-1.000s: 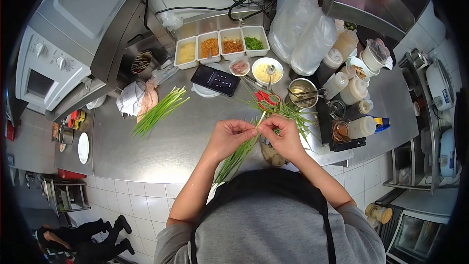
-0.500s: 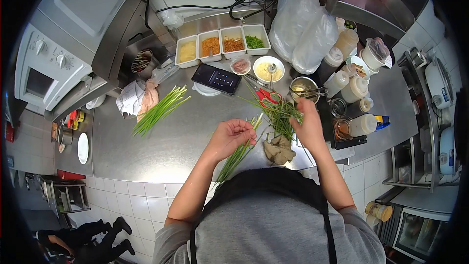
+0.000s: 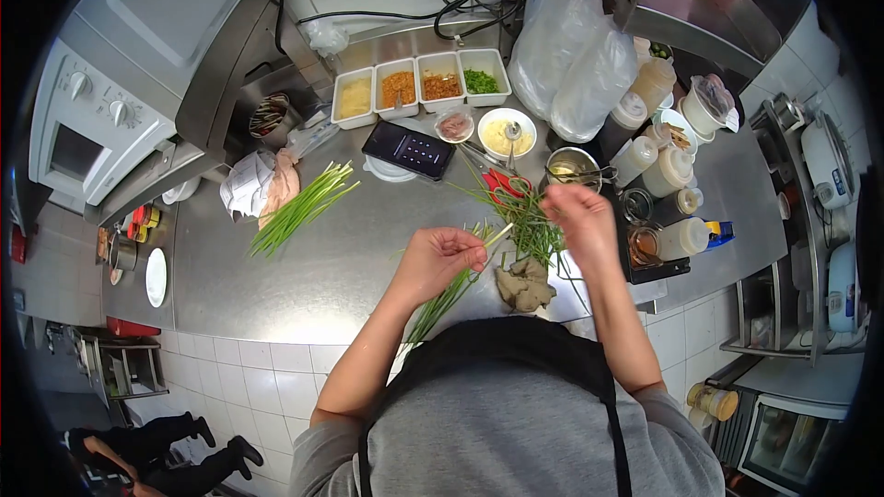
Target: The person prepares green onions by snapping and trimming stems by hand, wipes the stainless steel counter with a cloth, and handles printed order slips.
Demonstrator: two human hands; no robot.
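Note:
My left hand (image 3: pixel 448 260) is closed in a pinch on a spring onion (image 3: pixel 498 237), its pale end pointing up and right. Beneath that hand lies a bunch of long green stalks (image 3: pixel 440 311), partly hidden by the hand and reaching the table's front edge. My right hand (image 3: pixel 582 221) hovers with curled fingers by a loose tangle of thin greens (image 3: pixel 529 225); what its fingertips pinch, if anything, is blurred. Red-handled scissors (image 3: pixel 505 186) lie at the tangle's far side. A crumpled grey-brown lump (image 3: pixel 525 286) sits between my hands. More spring onions (image 3: pixel 304 210) lie in a neat bundle at left.
White tubs (image 3: pixel 440 86) of toppings line the back. A phone (image 3: pixel 410 149) lies on a lid, near a bowl of yellowish paste (image 3: pixel 507 133) and a metal pot (image 3: pixel 573 166). Bottles (image 3: pixel 668 170) crowd the right. A microwave (image 3: pixel 110 120) stands left. Another person (image 3: pixel 157 451) is at lower left.
My right hand has lifted slightly, its fingers curling closer together. The spring onion in my left hand now tilts further right, and that hand has barely moved.

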